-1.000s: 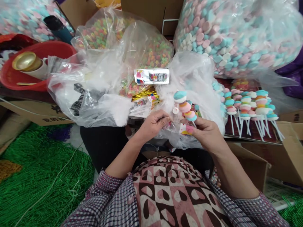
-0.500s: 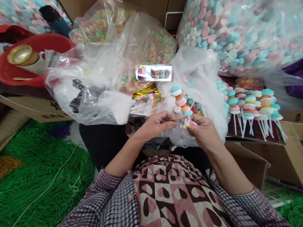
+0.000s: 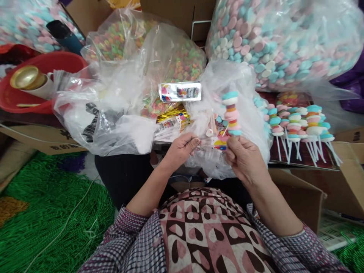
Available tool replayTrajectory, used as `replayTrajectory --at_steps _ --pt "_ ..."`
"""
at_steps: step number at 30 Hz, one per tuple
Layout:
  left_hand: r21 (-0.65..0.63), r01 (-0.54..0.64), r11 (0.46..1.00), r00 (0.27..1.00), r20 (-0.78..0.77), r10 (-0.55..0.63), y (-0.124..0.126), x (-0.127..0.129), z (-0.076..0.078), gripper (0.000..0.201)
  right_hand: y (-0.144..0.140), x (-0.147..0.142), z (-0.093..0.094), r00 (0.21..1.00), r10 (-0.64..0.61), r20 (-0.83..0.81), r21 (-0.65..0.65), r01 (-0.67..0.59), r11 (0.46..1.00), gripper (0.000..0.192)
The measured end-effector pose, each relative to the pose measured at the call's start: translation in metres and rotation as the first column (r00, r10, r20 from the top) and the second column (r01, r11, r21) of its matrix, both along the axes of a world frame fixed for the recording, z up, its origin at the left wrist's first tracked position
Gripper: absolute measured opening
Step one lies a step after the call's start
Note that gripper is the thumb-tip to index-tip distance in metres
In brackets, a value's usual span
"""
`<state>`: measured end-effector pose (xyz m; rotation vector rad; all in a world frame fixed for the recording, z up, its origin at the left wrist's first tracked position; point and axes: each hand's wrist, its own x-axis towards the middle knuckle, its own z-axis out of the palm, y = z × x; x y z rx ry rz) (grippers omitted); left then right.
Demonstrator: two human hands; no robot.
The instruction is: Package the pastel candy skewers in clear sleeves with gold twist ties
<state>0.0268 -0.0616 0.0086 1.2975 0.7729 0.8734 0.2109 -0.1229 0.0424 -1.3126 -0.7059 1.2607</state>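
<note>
My left hand [image 3: 179, 152], closed in a pinch, holds one end of a clear printed packaging bag [image 3: 216, 143]. The bag stretches sideways to my right hand [image 3: 247, 160], whose thumb and fingers are closed on its colourful end. A marshmallow skewer [image 3: 231, 113] of blue, white and pink pieces with orange between them rises nearly upright above my right fingers. It appears to be held in that same hand; its stick is hidden. Just beyond the hands, a white plastic bag [image 3: 241, 79] lies with loose candy showing in its opening.
Finished-looking marshmallow skewers [image 3: 294, 123] lie in a row at right. Behind are a big sack of marshmallows [image 3: 273, 49] and bags of gummy rings [image 3: 186, 60]. Silver printed wrappers [image 3: 180, 92] and gold ties [image 3: 173, 113] lie at centre. A red basin [image 3: 68, 60] stands left.
The marshmallow skewer has moved right and tilted more upright with my right hand. My hands have drawn apart, and the printed bag now stretches flat between them.
</note>
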Motion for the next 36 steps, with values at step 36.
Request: replayTrajectory --at_steps 36 --pt "0.125 0.222 0.967 0.966 -0.162 -0.201 0.017 -0.023 0.014 0.036 -0.048 0.104 0.037 0.591 0.454 0.666 -0.240 -0.407 0.881 0.046"
